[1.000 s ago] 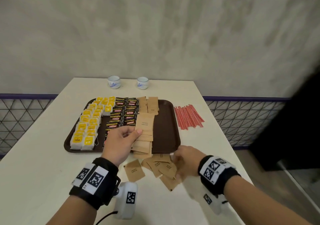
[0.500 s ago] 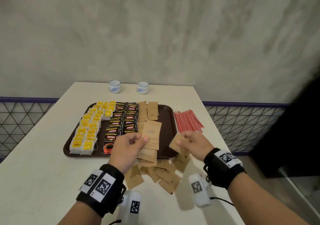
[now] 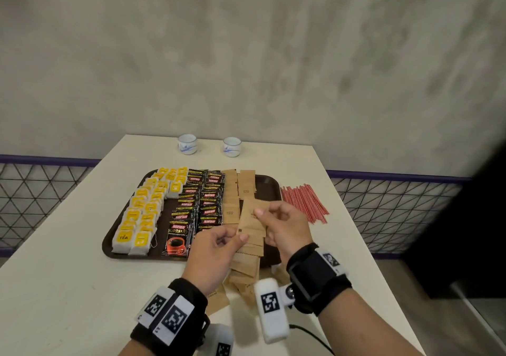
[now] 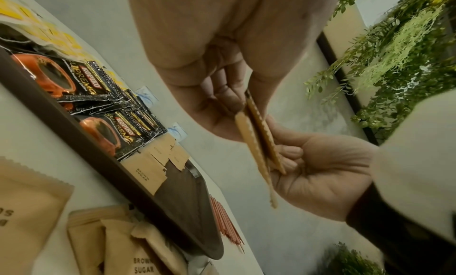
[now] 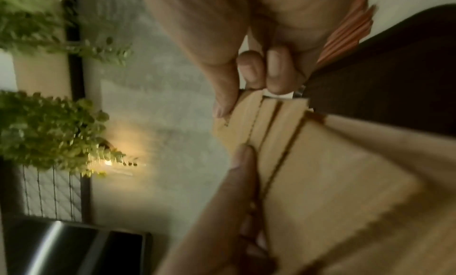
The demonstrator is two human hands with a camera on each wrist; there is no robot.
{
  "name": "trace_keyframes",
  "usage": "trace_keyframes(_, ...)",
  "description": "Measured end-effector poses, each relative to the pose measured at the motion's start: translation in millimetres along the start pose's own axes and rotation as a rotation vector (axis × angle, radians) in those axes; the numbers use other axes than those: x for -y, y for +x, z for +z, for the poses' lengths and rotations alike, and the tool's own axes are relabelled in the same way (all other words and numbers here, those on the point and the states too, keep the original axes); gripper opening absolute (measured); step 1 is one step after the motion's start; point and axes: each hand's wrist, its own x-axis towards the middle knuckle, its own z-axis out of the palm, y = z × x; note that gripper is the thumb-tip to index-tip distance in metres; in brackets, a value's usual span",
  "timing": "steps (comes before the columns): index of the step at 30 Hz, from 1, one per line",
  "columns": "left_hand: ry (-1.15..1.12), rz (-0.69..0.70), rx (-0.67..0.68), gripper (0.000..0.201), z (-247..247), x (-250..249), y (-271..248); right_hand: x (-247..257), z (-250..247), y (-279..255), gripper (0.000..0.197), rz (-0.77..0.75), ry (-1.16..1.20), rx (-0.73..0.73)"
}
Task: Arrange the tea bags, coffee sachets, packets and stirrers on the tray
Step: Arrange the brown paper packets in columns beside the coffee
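Observation:
A brown tray (image 3: 269,184) holds rows of yellow tea bags (image 3: 145,210), black coffee sachets (image 3: 204,199) and brown sugar packets (image 3: 232,199). Above the tray's near right part, both hands hold a small stack of brown sugar packets (image 3: 252,220). My left hand (image 3: 238,238) pinches the stack's lower corner. My right hand (image 3: 264,216) pinches its right side. The stack shows edge-on (image 4: 259,142) in the left wrist view, between the left hand (image 4: 229,103) and the right hand (image 4: 320,172). In the right wrist view the packets (image 5: 308,162) are blurred. Red stirrers (image 3: 304,199) lie on the table right of the tray.
Several loose brown packets (image 3: 243,273) lie on the white table (image 3: 68,287) just in front of the tray, partly under my wrists. Two small white cups (image 3: 187,143) (image 3: 232,146) stand at the table's far edge. A wire fence runs behind both sides.
My right hand lifted a brown packet from the loose pile on the table and brought it up to the stack in my left hand, which rose a little over the tray.

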Motion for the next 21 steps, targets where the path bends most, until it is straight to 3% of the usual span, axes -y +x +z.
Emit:
trace_keyframes(4, 0.011, -0.027, -0.002, 0.016, -2, 9, 4, -7, 0, -1, 0.012, -0.017, 0.003, 0.006)
trace_keyframes(10, -0.009, -0.061, -0.032, 0.015, -2, 8, 8, -20, -11, 4, 0.020, 0.105, -0.143, 0.071)
trace_keyframes(15, -0.024, -0.069, -0.034, 0.015, 3, 6, 13, -23, -9, 4, 0.018, 0.214, 0.051, 0.162)
trace_keyframes(21, 0.052, -0.135, -0.067, 0.012, 17, 12, 41, -30, -12, 34, 0.020, 0.190, 0.012, 0.092)
